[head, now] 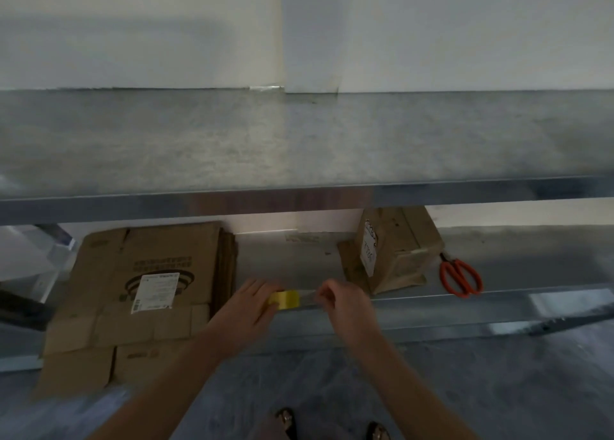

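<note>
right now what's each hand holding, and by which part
The left hand grips the yellowish roll of packing tape around its outer side. The right hand pinches the free end of the clear strip pulled from the roll.

You can't read any text outright. Flattened brown cardboard box [109, 310]: dark printed lines above a round logo, plus a white rectangular sticker [156, 292] with fine print, all too blurred. Small upright brown cardboard box [403, 250]: white paper label [368, 252] with handwritten marks, maybe digits, unreadable.
</note>
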`<state>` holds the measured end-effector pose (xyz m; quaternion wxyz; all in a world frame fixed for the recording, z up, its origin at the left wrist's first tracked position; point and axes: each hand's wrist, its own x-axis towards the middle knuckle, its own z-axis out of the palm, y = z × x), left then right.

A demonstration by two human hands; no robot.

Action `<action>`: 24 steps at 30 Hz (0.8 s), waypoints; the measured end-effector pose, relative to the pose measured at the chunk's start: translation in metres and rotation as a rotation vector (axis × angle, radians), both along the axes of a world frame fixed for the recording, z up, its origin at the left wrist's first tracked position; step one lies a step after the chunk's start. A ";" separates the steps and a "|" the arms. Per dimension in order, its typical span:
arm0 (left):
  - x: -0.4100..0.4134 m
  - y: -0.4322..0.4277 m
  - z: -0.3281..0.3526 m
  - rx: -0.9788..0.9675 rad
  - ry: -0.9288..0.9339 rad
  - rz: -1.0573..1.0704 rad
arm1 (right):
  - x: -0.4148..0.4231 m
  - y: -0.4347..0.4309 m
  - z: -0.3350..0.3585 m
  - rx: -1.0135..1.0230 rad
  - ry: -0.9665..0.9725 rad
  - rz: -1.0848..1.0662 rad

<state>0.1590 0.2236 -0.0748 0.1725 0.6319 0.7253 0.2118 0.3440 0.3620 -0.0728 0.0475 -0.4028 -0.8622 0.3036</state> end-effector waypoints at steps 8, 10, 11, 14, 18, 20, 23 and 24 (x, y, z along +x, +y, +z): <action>0.066 0.018 0.067 0.113 -0.180 0.110 | 0.074 0.034 0.079 -0.204 0.085 0.012; 0.084 0.029 0.087 0.170 -0.204 0.155 | 0.094 0.049 0.098 -0.210 0.135 0.019; 0.092 0.036 0.097 0.176 -0.209 0.212 | 0.103 0.059 0.108 -0.206 0.158 0.020; 0.113 0.056 0.122 0.124 -0.042 0.356 | 0.126 0.088 0.136 -0.190 0.196 0.059; 0.134 0.075 0.138 0.085 -0.039 0.369 | 0.153 0.125 0.157 -0.158 0.262 0.070; 0.142 0.081 0.141 0.086 -0.213 0.384 | 0.164 0.142 0.160 -0.188 0.268 0.048; 0.150 0.086 0.139 0.077 -0.447 0.370 | 0.173 0.163 0.159 -0.254 0.281 0.042; 0.151 0.087 0.138 0.075 -0.436 0.360 | 0.175 0.167 0.158 -0.272 0.272 0.048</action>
